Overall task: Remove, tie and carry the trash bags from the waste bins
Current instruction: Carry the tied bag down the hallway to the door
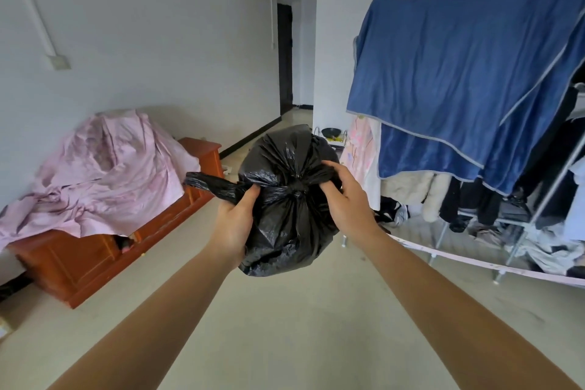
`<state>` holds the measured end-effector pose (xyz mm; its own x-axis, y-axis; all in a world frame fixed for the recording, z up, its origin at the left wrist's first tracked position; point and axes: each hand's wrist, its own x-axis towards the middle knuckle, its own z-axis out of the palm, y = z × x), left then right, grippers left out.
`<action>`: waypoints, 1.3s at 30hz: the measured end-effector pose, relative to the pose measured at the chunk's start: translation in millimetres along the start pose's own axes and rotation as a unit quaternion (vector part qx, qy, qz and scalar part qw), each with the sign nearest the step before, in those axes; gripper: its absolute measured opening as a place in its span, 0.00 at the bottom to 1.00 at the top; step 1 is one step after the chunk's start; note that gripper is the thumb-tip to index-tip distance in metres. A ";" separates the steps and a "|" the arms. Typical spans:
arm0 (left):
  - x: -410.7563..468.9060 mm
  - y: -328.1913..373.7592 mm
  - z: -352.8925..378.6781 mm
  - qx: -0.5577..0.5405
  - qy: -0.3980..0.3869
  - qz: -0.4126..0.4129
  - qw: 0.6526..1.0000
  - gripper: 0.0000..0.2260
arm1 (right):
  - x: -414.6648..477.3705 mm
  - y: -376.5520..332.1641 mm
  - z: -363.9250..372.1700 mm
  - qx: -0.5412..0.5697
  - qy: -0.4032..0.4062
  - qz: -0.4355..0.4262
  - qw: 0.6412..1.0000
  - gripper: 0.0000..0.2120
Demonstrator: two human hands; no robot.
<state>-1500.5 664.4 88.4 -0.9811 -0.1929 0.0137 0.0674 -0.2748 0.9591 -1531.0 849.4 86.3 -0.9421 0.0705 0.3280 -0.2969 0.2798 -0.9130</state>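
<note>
Trash bag (285, 231), black and knotted, held up above the floor (300, 326) between both hands; left hand (235, 222) gripping one twisted end of it; right hand (343, 199) pinching the other beside the knot (296, 192).

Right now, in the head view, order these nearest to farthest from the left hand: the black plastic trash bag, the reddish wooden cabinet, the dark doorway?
1. black plastic trash bag, gripped by the left hand, centre.
2. reddish wooden cabinet, on the floor at left.
3. dark doorway, far back down the hall.
</note>
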 end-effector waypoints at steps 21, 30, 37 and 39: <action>674.4 -61.7 99.4 -0.003 0.061 -0.010 0.998 0.15 | 646.3 215.8 136.6 0.016 -0.045 -0.010 0.999 0.21; 985.2 -66.8 82.7 -0.009 0.024 -0.016 1.000 0.16 | 918.5 290.0 248.3 0.005 -0.042 -0.026 0.999 0.22; 1201.0 -77.7 100.5 -0.009 0.007 -0.065 0.998 0.19 | 1109.4 344.9 295.2 0.003 -0.011 -0.007 1.000 0.21; 1263.3 -90.7 108.3 -0.012 0.002 -0.081 0.997 0.18 | 1163.4 373.1 308.7 0.007 -0.005 0.001 1.000 0.21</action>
<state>-2765.7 547.8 49.3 -0.9788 -0.1471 -0.1427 -0.0885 -0.3244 0.9418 -2785.9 740.2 52.4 -0.9443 0.0621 0.3231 -0.2963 0.2663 -0.9172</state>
